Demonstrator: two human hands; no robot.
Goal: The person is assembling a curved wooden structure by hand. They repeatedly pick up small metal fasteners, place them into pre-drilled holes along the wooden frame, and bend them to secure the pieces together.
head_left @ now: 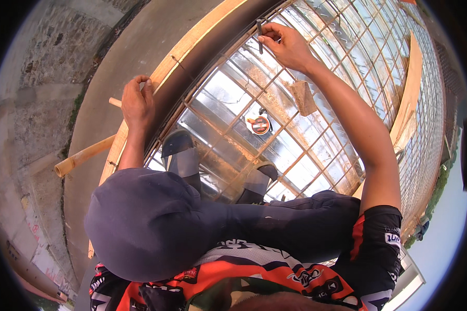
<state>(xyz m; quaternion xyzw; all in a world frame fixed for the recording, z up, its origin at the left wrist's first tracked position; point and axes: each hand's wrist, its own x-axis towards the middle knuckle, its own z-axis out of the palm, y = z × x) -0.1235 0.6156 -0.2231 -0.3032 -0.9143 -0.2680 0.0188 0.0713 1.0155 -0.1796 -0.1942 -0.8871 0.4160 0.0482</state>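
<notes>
My right hand (285,45) is stretched out over the mesh of steel bars (249,93), closed around a short dark rod (260,37) that stands nearly upright between thumb and fingers. At the long timber board (205,31), my left hand (139,103) lies against the outer side with its fingers curled; what they hold, if anything, is hidden. A bent wire (176,60) sticks up from the board beyond that hand. Between my arms, a round orange and white tape measure (260,125) rests within the mesh on a shiny sheet.
A wood block (303,97) sits on the mesh beside my right forearm. Bamboo poles (83,156) jut outward below the board at left, above a paved strip (109,67). A plywood strip (409,85) lies at right. My feet (179,147) are among the bars.
</notes>
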